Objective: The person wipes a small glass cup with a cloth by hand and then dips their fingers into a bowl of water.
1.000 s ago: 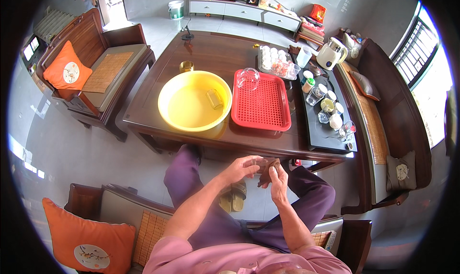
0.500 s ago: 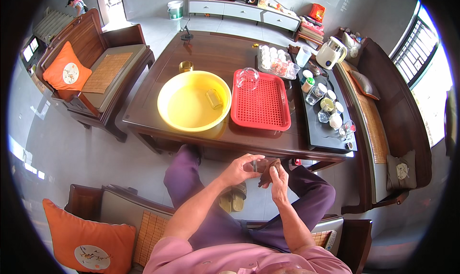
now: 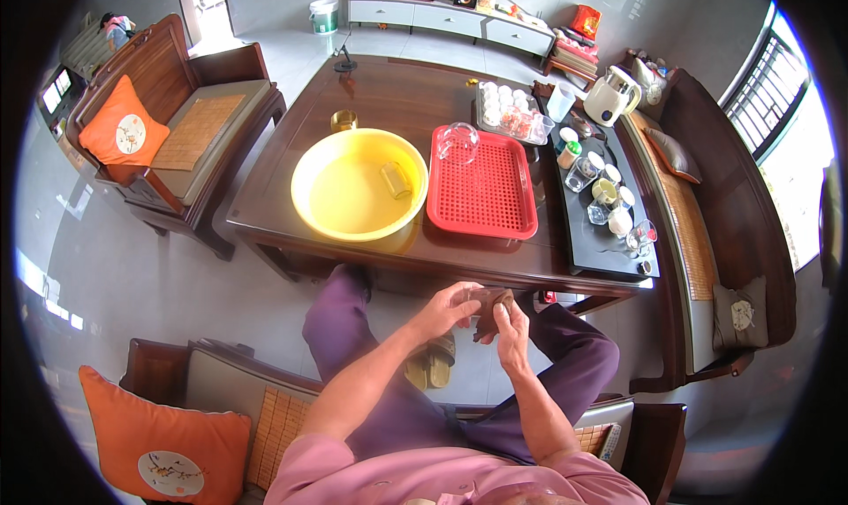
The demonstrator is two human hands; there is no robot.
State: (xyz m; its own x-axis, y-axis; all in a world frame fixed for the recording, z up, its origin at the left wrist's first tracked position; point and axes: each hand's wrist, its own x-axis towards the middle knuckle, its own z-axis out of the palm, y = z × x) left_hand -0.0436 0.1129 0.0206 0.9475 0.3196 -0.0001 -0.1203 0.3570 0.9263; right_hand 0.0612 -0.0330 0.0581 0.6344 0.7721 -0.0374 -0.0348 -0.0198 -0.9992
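Observation:
Over my lap, near the table's front edge, my left hand (image 3: 449, 311) is closed around a clear glass, little of which shows now. My right hand (image 3: 512, 333) grips a brown cloth (image 3: 486, 318) that lies against the glass and hides most of it. On the table ahead, a yellow basin (image 3: 331, 187) holds water and a glass (image 3: 395, 180) tipped on its side. Beside it, a red perforated tray (image 3: 486, 191) carries a clear glass vessel (image 3: 458, 143) at its far left corner.
At right, a black tea tray (image 3: 609, 249) bears cups and glasses, with a white kettle (image 3: 609, 97) behind. A box of white cups (image 3: 503, 107) stands beyond the red tray. A gold-coloured mug (image 3: 344, 121) sits behind the basin. Sandals (image 3: 430, 364) lie on the floor.
The brown cloth has shifted left, over the glass, covering more of it. My left fingers have closed in nearer the cloth. At the far left, a person has bent lower and moved left.

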